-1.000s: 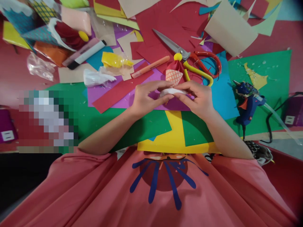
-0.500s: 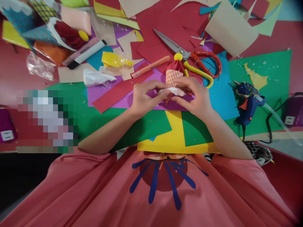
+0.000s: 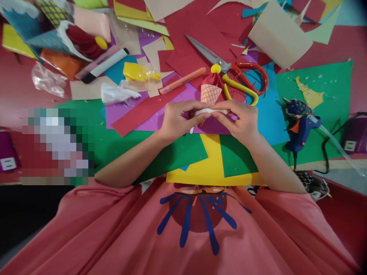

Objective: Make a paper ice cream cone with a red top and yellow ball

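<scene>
A soft white strip of modelling clay [image 3: 205, 110] stretches between my left hand [image 3: 178, 119] and my right hand [image 3: 242, 119], pinched by the thumb and fingers of each. A short white end dangles below the left fingertips. Just beyond the fingers lies a small paper cone [image 3: 211, 94] with an orange lattice pattern, a red top and a yellow ball [image 3: 216, 68]. My hands hide most of its pointed end. Large scissors [image 3: 220, 63] with red and yellow handles rest behind the cone, and an orange marker [image 3: 183, 81] lies to its left.
On the right, a blue glue gun [image 3: 300, 126] with its cable lies on green paper [image 3: 338, 91]. Wrapped white clay [image 3: 116, 93] and yellow clay [image 3: 140, 72] sit at left. Finished-looking cones [image 3: 50, 42] stand back left. Paper scraps and a beige roll [image 3: 281, 34] fill the back.
My right hand has shifted slightly, and the white clay is now drawn out into a longer, thinner strip. A white end now hangs below my left fingers. The cone stays put.
</scene>
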The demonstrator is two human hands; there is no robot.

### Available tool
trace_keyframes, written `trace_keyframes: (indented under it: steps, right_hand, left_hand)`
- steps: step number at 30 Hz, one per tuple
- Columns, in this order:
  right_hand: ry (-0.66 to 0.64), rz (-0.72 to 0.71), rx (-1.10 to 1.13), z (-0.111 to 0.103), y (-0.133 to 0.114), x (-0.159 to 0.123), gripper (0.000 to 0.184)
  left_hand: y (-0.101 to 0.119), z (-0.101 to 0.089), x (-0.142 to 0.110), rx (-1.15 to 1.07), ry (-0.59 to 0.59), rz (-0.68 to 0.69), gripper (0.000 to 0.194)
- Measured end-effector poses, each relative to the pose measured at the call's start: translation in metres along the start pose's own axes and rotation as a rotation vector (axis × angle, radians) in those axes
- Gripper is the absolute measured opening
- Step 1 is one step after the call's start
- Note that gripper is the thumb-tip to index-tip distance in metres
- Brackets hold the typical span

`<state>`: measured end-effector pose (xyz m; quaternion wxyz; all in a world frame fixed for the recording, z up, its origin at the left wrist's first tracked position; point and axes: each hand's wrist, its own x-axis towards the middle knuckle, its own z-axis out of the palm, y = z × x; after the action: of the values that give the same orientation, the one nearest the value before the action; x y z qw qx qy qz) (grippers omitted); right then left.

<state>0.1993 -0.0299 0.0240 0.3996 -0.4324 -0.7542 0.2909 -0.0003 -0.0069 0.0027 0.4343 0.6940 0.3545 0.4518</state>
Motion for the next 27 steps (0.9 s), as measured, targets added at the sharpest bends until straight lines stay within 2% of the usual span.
trace_keyframes:
  steps: [4, 5, 7, 12, 15, 19, 24, 27]
  right_hand:
    - [0.030, 0.093, 0.133, -0.001, 0.003, 0.000, 0.054]
    - [0.020, 0.094, 0.125, -0.001, 0.004, 0.000, 0.058]
    - [-0.001, 0.075, 0.057, -0.001, 0.005, 0.000, 0.053]
    - [-0.015, 0.007, -0.085, -0.002, 0.004, -0.001, 0.024]
    - [0.026, -0.001, -0.047, -0.002, 0.003, -0.001, 0.020]
    - [0.031, 0.013, 0.052, -0.001, 0.002, -0.001, 0.015]
    - [-0.016, -0.003, 0.052, -0.002, 0.000, 0.000, 0.013]
    - [0.011, -0.034, 0.051, -0.002, 0.001, -0.001, 0.014]
  left_hand:
    - [0.003, 0.000, 0.001, -0.014, 0.035, -0.025, 0.023]
    - [0.003, 0.000, 0.001, -0.019, 0.046, -0.025, 0.023]
    - [0.005, -0.001, 0.001, -0.034, 0.065, -0.024, 0.022]
    - [0.006, -0.001, 0.000, -0.088, 0.052, -0.085, 0.027]
    - [0.002, 0.000, -0.001, -0.149, 0.006, -0.090, 0.031]
    - [-0.004, -0.001, -0.002, -0.135, -0.022, -0.031, 0.042]
    - [-0.002, -0.002, -0.001, -0.089, -0.041, 0.049, 0.028]
    - [0.000, -0.001, 0.000, -0.104, -0.027, 0.056, 0.024]
